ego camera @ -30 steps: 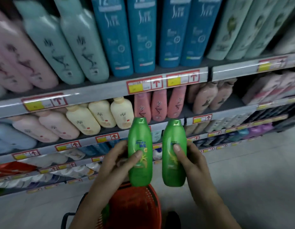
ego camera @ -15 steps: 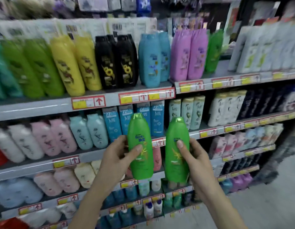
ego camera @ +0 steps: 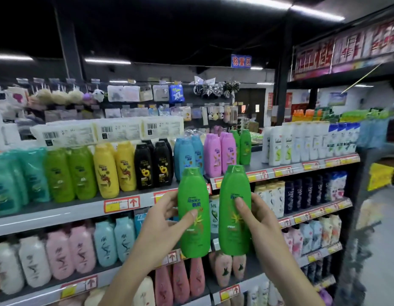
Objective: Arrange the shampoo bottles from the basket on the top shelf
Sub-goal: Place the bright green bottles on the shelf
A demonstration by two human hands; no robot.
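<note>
Left green bottle (ego camera: pixel 194 208): white brand script on the front appears to read "Rejoice", with Chinese characters beneath (smaller print illegible). Right green bottle (ego camera: pixel 234 206): same label, partly covered by the thumb.

Left grip (ego camera: pixel 163 226) is curled round the left green bottle, thumb pressed on the label, fingers behind. Right grip (ego camera: pixel 259 219) clasps the right green bottle likewise.

Both bottles are upright, caps up, side by side and just apart, held in the air in front of the top shelf (ego camera: pixel 258 161) edge, not on it. Two shelved green bottles (ego camera: pixel 244 146) of the same kind stand just right of the pink bottles (ego camera: pixel 220 154).

Price tags (ego camera: pixel 122 204) carry red arrows. A blue pack (ego camera: pixel 175 93) reads "XL"; a blue hanging sign (ego camera: pixel 241 61) reads "称重区".
</note>
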